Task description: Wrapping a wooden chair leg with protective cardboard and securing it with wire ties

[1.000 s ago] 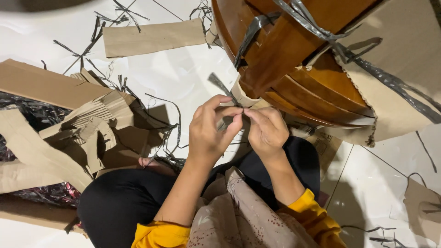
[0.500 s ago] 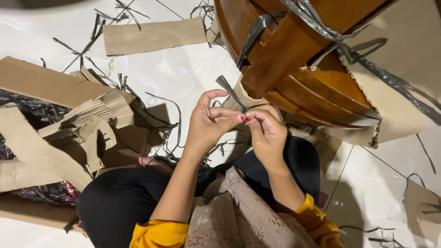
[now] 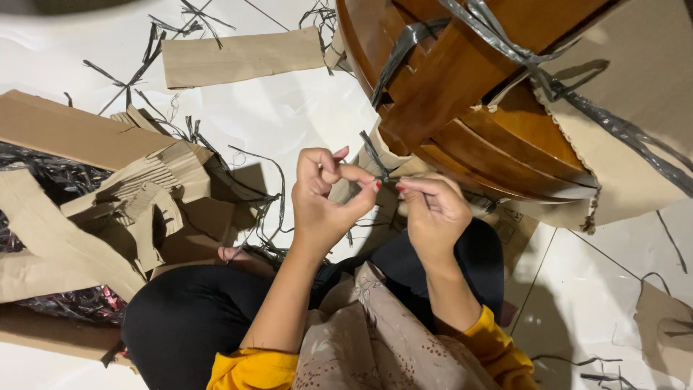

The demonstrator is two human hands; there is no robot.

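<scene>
Pinched between thumb and forefinger of the left hand (image 3: 325, 198): a thin dark plastic strip (image 3: 374, 154), its free end standing up and tilted away from the person. Fingers (image 3: 359, 175) of this hand closed tight on the strip, the other fingers curled above. Right beside it, the right hand (image 3: 433, 211), with thumb and forefinger (image 3: 417, 185) brought together toward the same strip; cannot tell for certain whether these tips really grip the strip or only touch it. Red polish visible on some nails. Both hands close together, almost touching, held above the lap.

Just behind the hands, a curved piece of brown polished wooden furniture (image 3: 498, 123), partly wrapped in cardboard wrapping (image 3: 642, 108) and bound with grey plastic straps (image 3: 505, 43) running across its surface. Lower end of the pinched strip lost from view between the hands and the wood.

Below the hands, black trousers (image 3: 188, 318), a patterned beige cloth (image 3: 375, 339) and yellow sleeves (image 3: 491, 347) at the wrists.

To the left, on the white tiled floor (image 3: 289, 115), a heap of torn cardboard pieces (image 3: 137, 195), some corrugated, with more dark strips (image 3: 151, 50) scattered over and around. One flat cardboard rectangle (image 3: 238, 56) lying apart, further away. To the right, on the floor, another small cardboard scrap (image 3: 660, 325) and a few thin strips.
</scene>
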